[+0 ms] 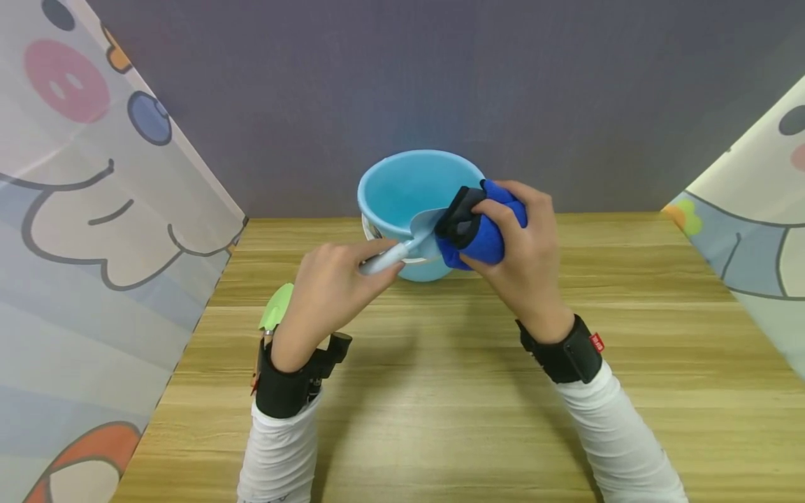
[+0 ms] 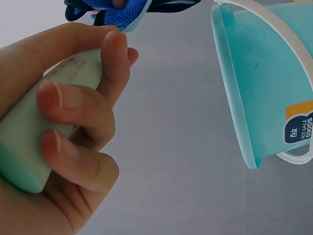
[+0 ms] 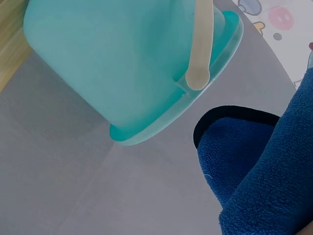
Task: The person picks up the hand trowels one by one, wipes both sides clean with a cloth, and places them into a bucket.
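My left hand (image 1: 327, 283) grips the handle of a small light blue toy trowel (image 1: 385, 258), its blade pointing up and to the right. Dark smudges mark the pale handle (image 2: 71, 68) in the left wrist view. A blue towel cloth (image 1: 484, 241) with black edging is bunched in my right hand (image 1: 531, 241), touching the trowel's blade and covering part of it. Just behind both hands stands a light blue bucket (image 1: 393, 185), upright on the table. In the right wrist view, the cloth (image 3: 264, 181) fills the lower right and most of the hand is out of sight.
A green-bladed hand tool (image 1: 275, 307) lies on the wooden table (image 1: 440, 419), partly hidden under my left wrist. The bucket has a white handle (image 3: 199, 49) and a label (image 2: 298, 128). A grey panel (image 1: 440, 77) rises behind it, with cartoon-printed sheets (image 1: 94, 230) on either side.
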Motion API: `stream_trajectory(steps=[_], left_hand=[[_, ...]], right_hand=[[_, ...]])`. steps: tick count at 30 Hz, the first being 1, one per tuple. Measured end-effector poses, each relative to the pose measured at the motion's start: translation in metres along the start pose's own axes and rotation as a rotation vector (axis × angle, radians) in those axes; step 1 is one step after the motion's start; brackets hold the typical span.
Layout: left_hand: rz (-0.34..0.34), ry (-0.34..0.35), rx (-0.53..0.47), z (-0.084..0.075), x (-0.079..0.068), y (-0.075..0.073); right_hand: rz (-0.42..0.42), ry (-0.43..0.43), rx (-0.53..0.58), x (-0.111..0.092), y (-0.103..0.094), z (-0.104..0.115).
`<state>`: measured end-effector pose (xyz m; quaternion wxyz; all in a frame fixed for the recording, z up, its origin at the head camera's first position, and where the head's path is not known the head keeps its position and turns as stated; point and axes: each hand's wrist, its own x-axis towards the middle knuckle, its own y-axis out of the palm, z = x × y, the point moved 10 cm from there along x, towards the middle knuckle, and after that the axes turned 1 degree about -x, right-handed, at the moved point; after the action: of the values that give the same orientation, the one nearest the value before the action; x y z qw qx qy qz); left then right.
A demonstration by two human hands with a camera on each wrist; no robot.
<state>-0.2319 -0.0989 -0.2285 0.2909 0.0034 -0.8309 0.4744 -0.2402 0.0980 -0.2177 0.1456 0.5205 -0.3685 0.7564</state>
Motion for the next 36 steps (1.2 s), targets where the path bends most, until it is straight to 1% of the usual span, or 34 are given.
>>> stream_trajectory(steps=[6,13,24,36], left_hand=[[-0.001,-0.003,-0.013,0.000,0.000,-0.001],[-0.016,-0.008,-0.017,0.001,0.000,-0.003],[-0.016,-0.017,-0.025,0.002,0.001,-0.002],[-0.028,-0.006,-0.025,0.002,0.002,-0.002]], right_hand=[[-0.023,0.034,0.007,0.002,-0.005,-0.005],[-0.060,0.045,0.012,0.005,-0.010,-0.008],[-0.082,0.077,-0.002,0.006,-0.017,-0.015],[-0.113,0.092,-0.012,0.008,-0.021,-0.019]])
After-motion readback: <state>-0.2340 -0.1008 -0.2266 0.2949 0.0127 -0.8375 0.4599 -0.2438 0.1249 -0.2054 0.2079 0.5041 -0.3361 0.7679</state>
